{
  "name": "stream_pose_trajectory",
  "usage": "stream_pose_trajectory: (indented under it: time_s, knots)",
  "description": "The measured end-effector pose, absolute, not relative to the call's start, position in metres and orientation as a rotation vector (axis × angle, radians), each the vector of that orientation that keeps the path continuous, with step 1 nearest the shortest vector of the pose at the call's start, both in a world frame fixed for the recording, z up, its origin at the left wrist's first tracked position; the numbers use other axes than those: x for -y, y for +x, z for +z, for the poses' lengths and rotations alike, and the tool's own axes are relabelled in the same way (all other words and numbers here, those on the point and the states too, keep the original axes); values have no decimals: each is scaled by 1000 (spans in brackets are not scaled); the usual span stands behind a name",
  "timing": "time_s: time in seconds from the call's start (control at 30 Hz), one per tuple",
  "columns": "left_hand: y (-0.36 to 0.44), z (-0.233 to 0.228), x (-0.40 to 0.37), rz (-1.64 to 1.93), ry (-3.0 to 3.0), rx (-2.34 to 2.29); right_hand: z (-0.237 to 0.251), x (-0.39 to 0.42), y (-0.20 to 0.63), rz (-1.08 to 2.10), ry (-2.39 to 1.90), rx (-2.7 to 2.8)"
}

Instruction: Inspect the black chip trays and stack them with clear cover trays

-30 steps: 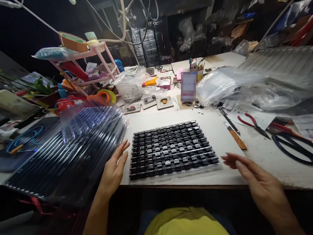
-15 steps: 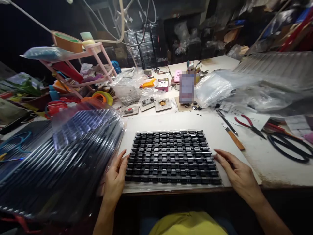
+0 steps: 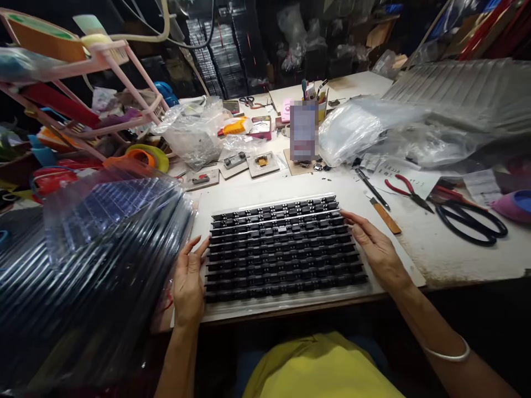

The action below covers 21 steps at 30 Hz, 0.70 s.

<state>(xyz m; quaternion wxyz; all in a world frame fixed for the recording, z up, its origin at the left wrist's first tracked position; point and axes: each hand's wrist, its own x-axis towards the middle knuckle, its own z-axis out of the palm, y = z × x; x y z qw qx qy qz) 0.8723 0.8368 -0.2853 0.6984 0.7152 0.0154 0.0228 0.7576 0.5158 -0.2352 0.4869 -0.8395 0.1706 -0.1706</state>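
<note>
A clear plastic tray (image 3: 286, 305) filled with rows of small black parts (image 3: 282, 249) lies on the white table (image 3: 448, 249) in front of me. My left hand (image 3: 188, 282) rests flat against the tray's left edge, fingers apart. My right hand (image 3: 375, 251) lies on the tray's right edge, fingers stretched toward its far right corner. Neither hand grips anything.
A tall stack of clear trays (image 3: 83, 265) leans at the left. Behind stand small jigs (image 3: 263, 163), a blurred upright card (image 3: 304, 131) and plastic bags (image 3: 365, 135). A knife (image 3: 385, 216), red pliers (image 3: 409, 190) and black scissors (image 3: 470, 218) lie at the right.
Both hands came in from hovering beside the tray and now rest on its left and right edges. The view has shifted, so the tray sits closer to me and straighter.
</note>
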Motion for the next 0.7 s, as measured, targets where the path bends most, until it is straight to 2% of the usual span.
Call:
stream_pose_trajectory:
  time_s: [0.17, 0.7]
  knots:
    - [868, -279, -832, 59, 1438, -91, -235, -518, 757, -459, -1848, -407]
    - [867, -274, -829, 102, 1431, -86, -229, -522, 755, -515, -1824, -353]
